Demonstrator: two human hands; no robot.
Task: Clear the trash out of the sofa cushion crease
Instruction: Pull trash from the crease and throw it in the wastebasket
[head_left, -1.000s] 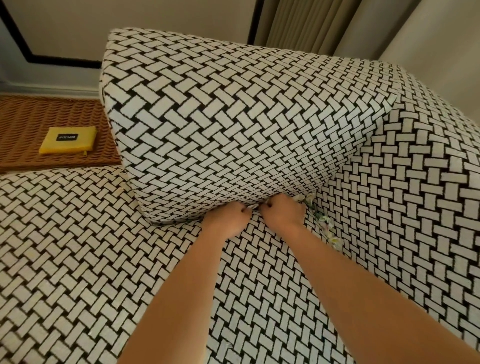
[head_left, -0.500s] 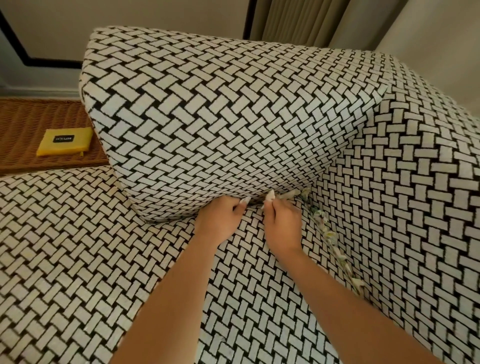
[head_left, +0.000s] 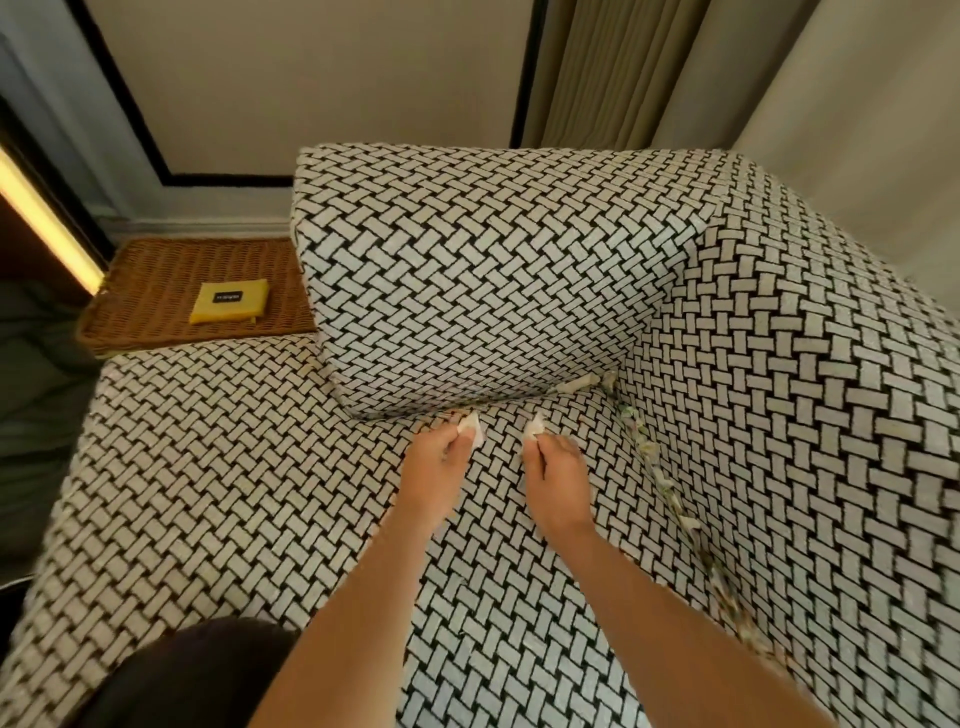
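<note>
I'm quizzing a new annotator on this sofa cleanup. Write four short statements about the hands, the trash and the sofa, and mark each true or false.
1. The left hand and the right hand each pinch a white scrap. True.
2. The side crease is free of trash. False: a line of paper scraps lies along it.
3. The yellow pouch lies on the sofa seat. False: it lies on the wicker tray.
4. Both hands are in front of the back cushion. True.

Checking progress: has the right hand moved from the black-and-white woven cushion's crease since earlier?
Yes. The right hand drew back toward the person, away from the cushion, pinching a white scrap.
</note>
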